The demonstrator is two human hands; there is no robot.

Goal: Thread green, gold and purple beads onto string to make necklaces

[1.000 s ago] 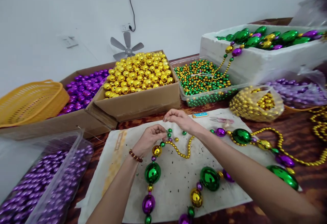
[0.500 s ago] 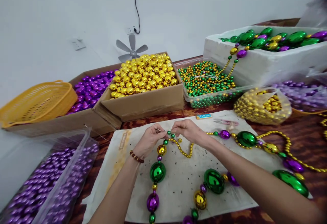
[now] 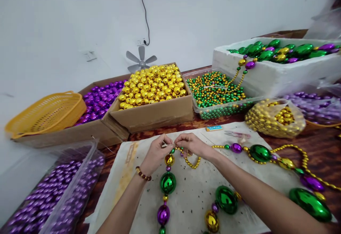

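Observation:
Fingers pinched, my left hand [image 3: 156,152] holds a thin pale string above a strand of green, gold and purple beads [image 3: 168,183] that hangs down the white cloth [image 3: 191,198]. My right hand [image 3: 189,144] is closed on the same string, its fingertips almost touching those of the left. Small gold beads [image 3: 193,163] loop just below the right fingers. Another stretch of large beads [image 3: 260,153] lies to the right, beyond my right forearm. A green bead and a gold bead [image 3: 212,221] rest near the front.
Behind the cloth stand a box of gold balls [image 3: 151,115], a clear tub of small beads [image 3: 226,106] and a white foam box [image 3: 245,72]. Purple beads [image 3: 53,191] fill a tub at left, near a yellow basket [image 3: 48,115]. Snips [image 3: 237,134] lie on the cloth.
The view has tilted up slightly. Both hands have drawn closer together, and the small green beads between them now sit lower, with string showing between the fingertips.

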